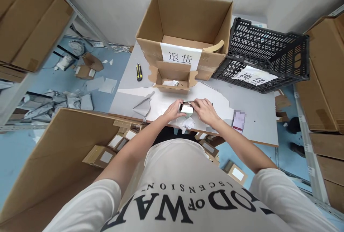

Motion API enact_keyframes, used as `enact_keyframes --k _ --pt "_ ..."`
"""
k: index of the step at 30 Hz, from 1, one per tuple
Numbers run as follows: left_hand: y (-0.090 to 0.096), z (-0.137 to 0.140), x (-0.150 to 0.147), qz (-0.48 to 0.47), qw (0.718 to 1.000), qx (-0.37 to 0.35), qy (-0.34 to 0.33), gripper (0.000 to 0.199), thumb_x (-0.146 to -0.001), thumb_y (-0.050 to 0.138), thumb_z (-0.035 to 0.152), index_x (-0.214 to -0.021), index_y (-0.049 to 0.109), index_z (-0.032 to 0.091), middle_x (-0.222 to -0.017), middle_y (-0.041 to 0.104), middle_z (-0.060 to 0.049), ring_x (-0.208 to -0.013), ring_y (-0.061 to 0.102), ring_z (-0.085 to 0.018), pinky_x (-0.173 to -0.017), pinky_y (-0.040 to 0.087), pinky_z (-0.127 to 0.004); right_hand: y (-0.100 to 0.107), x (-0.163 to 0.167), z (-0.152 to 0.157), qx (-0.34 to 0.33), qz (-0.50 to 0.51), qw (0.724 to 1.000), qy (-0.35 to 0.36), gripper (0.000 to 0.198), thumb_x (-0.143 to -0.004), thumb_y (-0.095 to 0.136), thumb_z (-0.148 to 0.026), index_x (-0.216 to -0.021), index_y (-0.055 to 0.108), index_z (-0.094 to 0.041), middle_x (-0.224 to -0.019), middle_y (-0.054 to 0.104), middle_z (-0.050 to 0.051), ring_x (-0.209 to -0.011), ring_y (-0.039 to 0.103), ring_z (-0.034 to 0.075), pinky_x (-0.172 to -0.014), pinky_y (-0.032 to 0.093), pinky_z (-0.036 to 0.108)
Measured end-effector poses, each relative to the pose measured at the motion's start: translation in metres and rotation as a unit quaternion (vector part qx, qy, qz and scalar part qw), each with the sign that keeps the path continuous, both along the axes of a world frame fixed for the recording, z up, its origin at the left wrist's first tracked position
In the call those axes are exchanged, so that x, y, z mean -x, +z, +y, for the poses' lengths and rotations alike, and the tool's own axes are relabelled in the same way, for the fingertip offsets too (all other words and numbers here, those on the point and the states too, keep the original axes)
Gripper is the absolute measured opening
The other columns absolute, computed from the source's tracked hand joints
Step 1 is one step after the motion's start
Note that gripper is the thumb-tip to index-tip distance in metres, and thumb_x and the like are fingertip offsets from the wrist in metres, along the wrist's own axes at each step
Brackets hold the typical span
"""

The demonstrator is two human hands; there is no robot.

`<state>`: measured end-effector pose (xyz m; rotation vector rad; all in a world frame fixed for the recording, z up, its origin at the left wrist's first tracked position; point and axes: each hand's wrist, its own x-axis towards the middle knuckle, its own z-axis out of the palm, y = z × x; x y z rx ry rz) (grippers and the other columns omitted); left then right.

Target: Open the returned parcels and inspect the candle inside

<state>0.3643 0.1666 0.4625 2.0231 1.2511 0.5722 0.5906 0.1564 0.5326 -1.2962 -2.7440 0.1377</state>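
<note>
Both forearms are extended forward from the body, converging over the near edge of the grey rectangular table (258, 113). The left hand (175, 109) is held with fingers curled around the left end of a small shiny silver-and-white packet (186, 109); the right hand (204, 110) is closed on the packet's right end, knuckles up, wrist slightly bent inward. The packet is gripped between the two hands, just above crumpled white wrapping paper (188, 122) lying at the table's near edge.

Remaining items, recorded by size. A large open brown cardboard carton with a white label bearing black characters (185, 31) is seen at the far side of the table, against the wall. A black perforated plastic crate with a white paper label (264, 58) is placed just to its right. A small open brown cardboard box (172, 76) is set in front of the carton, touching it, with crumpled white paper inside. A torn grey plastic mailer (143, 107) lies left of the hands. A yellow-and-black utility knife (138, 72) lies left of the small box, well apart from the hands.
</note>
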Motion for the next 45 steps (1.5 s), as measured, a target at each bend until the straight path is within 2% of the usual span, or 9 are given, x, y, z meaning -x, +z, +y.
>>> enact_keyframes --k 3,8,13,17,21,28,34,40,45 --pt "0.003 0.000 0.002 0.010 1.000 -0.021 -0.020 0.066 -0.067 0.080 0.043 -0.118 0.046 0.021 -0.128 0.057 -0.013 -0.116 0.059 -0.028 -0.094 0.048 -0.040 -0.006 0.002 0.008 0.025 0.037 0.998 -0.037 0.045 -0.090 0.042 -0.016 -0.134 0.053 -0.015 -0.132 0.052 0.017 -0.107 0.049 0.031 -0.092 0.041 0.045" --pt "0.006 0.006 0.003 -0.009 0.997 -0.057 -0.057 0.080 -0.068 0.080 0.047 -0.133 0.042 0.020 -0.129 0.057 -0.013 -0.121 0.055 -0.028 -0.101 0.045 -0.040 -0.013 0.010 0.022 0.046 0.104 0.988 -0.108 0.037 -0.092 0.043 -0.022 -0.122 0.063 -0.018 -0.130 0.054 0.014 -0.111 0.048 0.030 -0.094 0.043 0.046" --pt "0.003 0.010 0.003 -0.020 0.998 -0.039 -0.048 0.082 -0.067 0.080 0.049 -0.134 0.043 0.019 -0.129 0.057 -0.013 -0.121 0.055 -0.029 -0.102 0.045 -0.042 -0.004 0.015 0.008 0.034 0.085 0.994 -0.053 0.030 -0.086 0.060 -0.035 -0.110 0.067 -0.019 -0.119 0.058 0.014 -0.110 0.048 0.031 -0.105 0.032 0.054" --pt "0.001 0.012 0.002 -0.032 0.998 -0.039 -0.038 0.080 -0.065 0.082 0.040 -0.132 0.044 0.019 -0.127 0.058 -0.012 -0.119 0.056 -0.028 -0.101 0.046 -0.041 -0.011 0.017 -0.018 0.013 0.051 0.999 -0.012 0.018 -0.089 0.052 -0.019 -0.100 0.066 -0.019 -0.106 0.064 0.011 -0.100 0.053 0.025 -0.109 0.030 0.051" --pt "-0.001 0.015 0.001 -0.058 0.997 -0.039 -0.045 0.073 -0.066 0.080 0.032 -0.129 0.046 0.019 -0.125 0.059 -0.012 -0.118 0.056 -0.028 -0.101 0.045 -0.041 -0.021 0.016 -0.045 0.002 0.064 0.997 0.031 0.025 -0.087 0.046 -0.011 -0.101 0.067 -0.015 -0.119 0.063 0.014 -0.108 0.054 0.025 -0.107 0.036 0.044" --pt "-0.010 0.017 -0.004 -0.092 0.995 -0.014 -0.030 0.091 -0.052 0.089 0.036 -0.129 0.044 0.019 -0.129 0.056 -0.015 -0.122 0.053 -0.035 -0.103 0.043 -0.049 0.010 0.043 -0.024 0.128 0.037 0.972 -0.194 0.034 -0.091 0.040 -0.014 -0.116 0.062 -0.015 -0.115 0.066 0.014 -0.099 0.063 0.024 -0.083 0.048 0.034" --pt "-0.014 0.021 -0.006 -0.115 0.993 -0.007 -0.030 0.090 -0.048 0.090 0.032 -0.127 0.047 0.019 -0.126 0.057 -0.015 -0.120 0.054 -0.036 -0.102 0.042 -0.051 0.029 0.063 0.006 0.199 -0.065 0.943 -0.257 0.021 -0.087 0.055 -0.018 -0.106 0.063 -0.013 -0.113 0.066 0.016 -0.101 0.065 0.026 -0.084 0.045 0.032" --pt "-0.017 0.016 -0.010 -0.120 0.991 -0.035 -0.046 0.086 -0.053 0.085 0.034 -0.129 0.047 0.018 -0.123 0.057 -0.015 -0.117 0.055 -0.035 -0.101 0.043 -0.050 0.031 0.079 0.004 0.200 -0.104 0.927 -0.300 0.051 -0.081 0.070 -0.043 -0.119 0.049 -0.018 -0.113 0.066 0.017 -0.102 0.066 0.030 -0.082 0.047 0.036" --pt "-0.021 0.010 -0.010 -0.123 0.990 -0.042 -0.053 0.089 -0.058 0.082 0.029 -0.135 0.040 0.019 -0.132 0.053 -0.015 -0.121 0.052 -0.033 -0.104 0.042 -0.049 0.032 0.094 0.011 0.210 -0.136 0.912 -0.325 0.059 -0.075 0.073 -0.042 -0.120 0.046 -0.014 -0.108 0.068 0.018 -0.101 0.067 0.031 -0.082 0.048 0.037"
